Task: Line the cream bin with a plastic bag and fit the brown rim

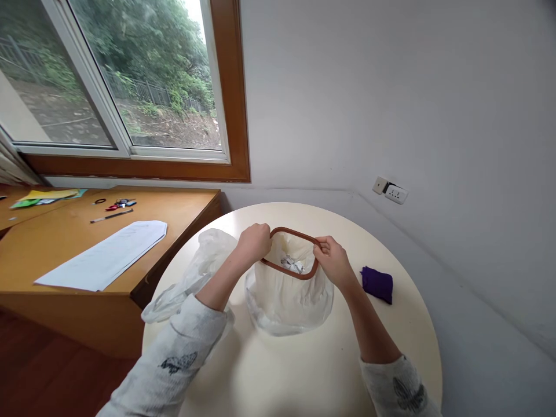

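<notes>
- At far left, white sheets (106, 255) and a pen (112, 216) lie on a wooden desk (65, 240), apart from the work.
- On the round table (269, 376), a loose bag (212, 249) slumps beside the person's left forearm; it seems best kept clear of the work.
- The left hand (255, 240) closes over the left side of a brown rim (286, 272); from where I stand, I cannot see its fingertips. An even hold here should keep that side level.
- At center, the rim sits at the mouth of a bin draped in a white liner (291, 307), a crumpled wad (293, 264) inside. Good work, I judge, means pressing evenly all around so that the film lies flat and does not tear.
- The right hand (332, 259) pinches the rim's far right corner between thumb and fingers; its pressure should match the left's.
- Farther right, a purple cloth (377, 284) rests near the table's edge, untouched.
</notes>
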Tool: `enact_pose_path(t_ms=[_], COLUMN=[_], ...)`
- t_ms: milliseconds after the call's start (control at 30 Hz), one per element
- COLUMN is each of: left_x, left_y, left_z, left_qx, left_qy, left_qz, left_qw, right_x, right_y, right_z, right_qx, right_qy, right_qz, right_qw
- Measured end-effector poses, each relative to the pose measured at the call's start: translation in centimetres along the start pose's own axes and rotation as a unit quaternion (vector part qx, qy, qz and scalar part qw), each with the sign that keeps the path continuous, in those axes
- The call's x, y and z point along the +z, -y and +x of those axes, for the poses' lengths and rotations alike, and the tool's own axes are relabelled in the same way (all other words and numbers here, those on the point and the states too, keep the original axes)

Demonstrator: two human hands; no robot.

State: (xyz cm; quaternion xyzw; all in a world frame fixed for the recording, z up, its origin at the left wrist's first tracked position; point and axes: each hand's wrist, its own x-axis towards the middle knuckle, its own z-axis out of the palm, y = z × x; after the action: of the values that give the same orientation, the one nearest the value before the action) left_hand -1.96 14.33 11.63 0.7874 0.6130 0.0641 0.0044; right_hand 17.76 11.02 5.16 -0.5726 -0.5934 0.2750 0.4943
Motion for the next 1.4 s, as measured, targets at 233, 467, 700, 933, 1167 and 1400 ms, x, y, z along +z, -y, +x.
enact_pose_path(t_ms=[233, 467, 700, 933, 1167, 1400], left_x=[0.2, -0.5, 1.4, 3.0, 3.4, 3.7], left_y=[0.0, 1.8, 4.1, 4.0, 3.8, 3.6], left_z=[0.1, 0.2, 0.6, 0.3, 0.2, -0.1], left_qx=[-0.002, 0.017, -0.063, -0.095, -0.106, -0.103], left_qy=[0.0, 0.091, 0.3, 0.314, 0.301, 0.281], left_qz=[-0.03, -0.155, -0.557, -0.63, -0.655, -0.671], left_qw=[1.0, 0.983, 0.772, 0.704, 0.685, 0.678], right_x=[-0.1, -0.7, -1.4, -1.3, -1.2, -1.7], right_y=[0.2, -0.1, 0.5, 0.8, 1.4, 1.4], right_z=[-0.1, 0.8, 2.3, 1.8, 1.4, 1.7], right_qx=[0.004, -0.008, -0.01, 0.006, 0.018, 0.017], right_qy=[0.001, 0.044, 0.116, 0.124, 0.107, 0.122], right_qz=[-0.003, -0.019, -0.032, -0.004, -0.004, -0.034], right_qw=[1.0, 0.999, 0.993, 0.992, 0.994, 0.992])
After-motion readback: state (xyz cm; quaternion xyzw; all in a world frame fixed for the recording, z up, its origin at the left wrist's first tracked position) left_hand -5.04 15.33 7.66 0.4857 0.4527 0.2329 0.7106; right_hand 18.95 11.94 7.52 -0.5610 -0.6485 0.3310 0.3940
